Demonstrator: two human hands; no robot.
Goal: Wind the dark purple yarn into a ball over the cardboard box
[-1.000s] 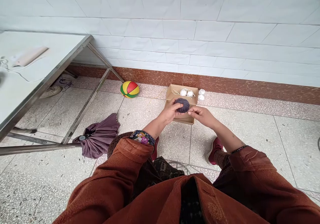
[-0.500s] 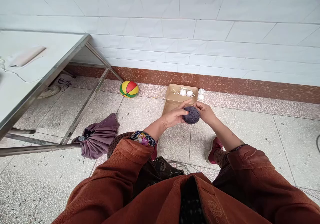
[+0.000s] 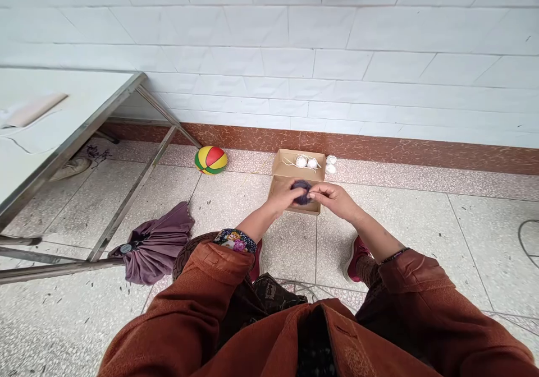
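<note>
A dark purple-grey ball of yarn [image 3: 301, 192] is in my left hand [image 3: 283, 197], whose fingers curl round its left side. My right hand [image 3: 336, 198] is closed in a pinch, with thumb and fingertips together at the ball's right edge. They appear to grip the ball's yarn, though a single strand is too fine to make out. Both hands are over the front half of an open cardboard box [image 3: 277, 166] on the floor. Two white yarn balls [image 3: 306, 162] with loose strands lie in the box's back half.
More white balls [image 3: 330, 164] sit right of the box, by the wall. A colourful ball [image 3: 211, 160] rests near a metal-framed table [image 3: 63, 136]. A folded purple umbrella [image 3: 158, 248] lies on the floor at left. A dark cable [image 3: 522, 237] curves at far right.
The yarn ball has turned in my left hand and sits lower over the box. My right hand has moved from behind the ball to its right edge, fingertips pinched. The view has tilted slightly upward.
</note>
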